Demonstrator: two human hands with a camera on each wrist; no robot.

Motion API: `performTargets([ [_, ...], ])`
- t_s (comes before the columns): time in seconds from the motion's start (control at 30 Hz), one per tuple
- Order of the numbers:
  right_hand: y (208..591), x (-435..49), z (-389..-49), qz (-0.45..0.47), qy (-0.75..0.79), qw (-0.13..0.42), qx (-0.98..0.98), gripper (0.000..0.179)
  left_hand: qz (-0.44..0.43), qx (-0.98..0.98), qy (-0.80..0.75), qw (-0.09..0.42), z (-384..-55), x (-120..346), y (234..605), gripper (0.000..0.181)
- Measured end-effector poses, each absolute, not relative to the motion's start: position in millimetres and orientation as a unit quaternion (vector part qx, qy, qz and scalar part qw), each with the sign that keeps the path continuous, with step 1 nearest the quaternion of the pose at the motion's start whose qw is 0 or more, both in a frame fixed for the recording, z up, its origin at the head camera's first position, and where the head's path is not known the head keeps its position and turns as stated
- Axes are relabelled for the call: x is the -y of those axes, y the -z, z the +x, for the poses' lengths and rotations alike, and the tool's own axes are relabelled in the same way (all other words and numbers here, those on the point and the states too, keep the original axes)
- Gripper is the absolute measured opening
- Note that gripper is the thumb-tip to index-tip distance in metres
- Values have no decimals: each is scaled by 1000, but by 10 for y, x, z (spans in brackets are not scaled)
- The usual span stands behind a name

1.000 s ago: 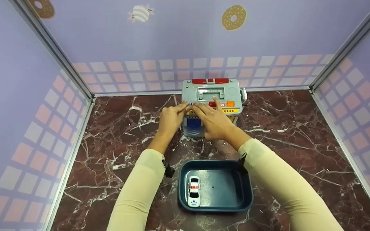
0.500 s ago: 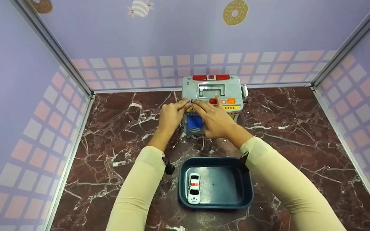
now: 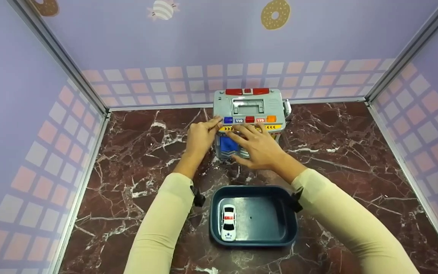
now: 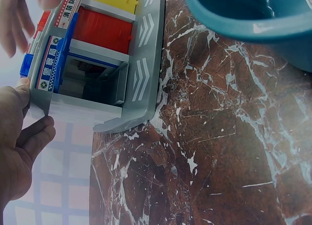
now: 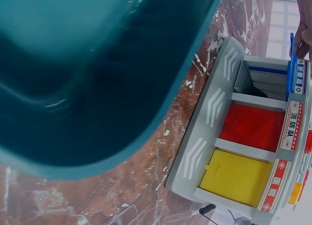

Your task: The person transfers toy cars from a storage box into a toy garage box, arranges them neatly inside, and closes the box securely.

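While its long axis runs left to right, the toy garage [image 3: 249,114] stands upright near the back wall [image 3: 219,45], its row of three doors facing the person. At its left end the blue door [image 3: 228,144] juts outward from the top of its opening, and the left-wrist view looks into the dark bay [image 4: 92,81] beneath. Beside it, the red door [image 5: 252,127] and the yellow door [image 5: 236,178] cover their openings.

The left hand [image 3: 199,139] grips the garage's upper left corner, thumb on top and other fingers bent below, which makes it the nearer hand to that corner and the bay's outer side. The right hand [image 3: 262,150] is held over the front, just right of the blue door, fingers spread and holding nothing; whether its fingertips touch the roof edge I cannot tell.

Nearer the person, a teal bin [image 3: 294,228] rests on the marbled table [image 3: 146,152], apart from the garage. A white police car [image 3: 228,222] lies in its left half, long axis pointing away from the person, roughly in line with the blue door. It sits behind both hands, on the person's side, with neither clearly nearer.
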State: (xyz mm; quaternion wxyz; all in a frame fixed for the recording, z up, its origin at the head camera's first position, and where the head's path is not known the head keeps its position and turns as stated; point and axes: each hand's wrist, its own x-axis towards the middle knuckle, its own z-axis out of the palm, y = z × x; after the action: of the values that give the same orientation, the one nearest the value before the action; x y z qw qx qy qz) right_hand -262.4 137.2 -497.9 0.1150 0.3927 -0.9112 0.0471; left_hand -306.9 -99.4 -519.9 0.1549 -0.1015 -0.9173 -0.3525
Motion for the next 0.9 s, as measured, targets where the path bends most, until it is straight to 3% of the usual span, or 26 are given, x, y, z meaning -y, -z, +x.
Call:
performTargets([
  [0.47, 5132, -1546, -2305, 398, -41, 151, 904, 74, -98, 915, 361, 150, -3074, 994, 5205, 30],
  [0.9, 5253, -1614, -1979, 410, -42, 134, 901, 73, -88, 914, 367, 149, -3060, 971, 5176, 30],
])
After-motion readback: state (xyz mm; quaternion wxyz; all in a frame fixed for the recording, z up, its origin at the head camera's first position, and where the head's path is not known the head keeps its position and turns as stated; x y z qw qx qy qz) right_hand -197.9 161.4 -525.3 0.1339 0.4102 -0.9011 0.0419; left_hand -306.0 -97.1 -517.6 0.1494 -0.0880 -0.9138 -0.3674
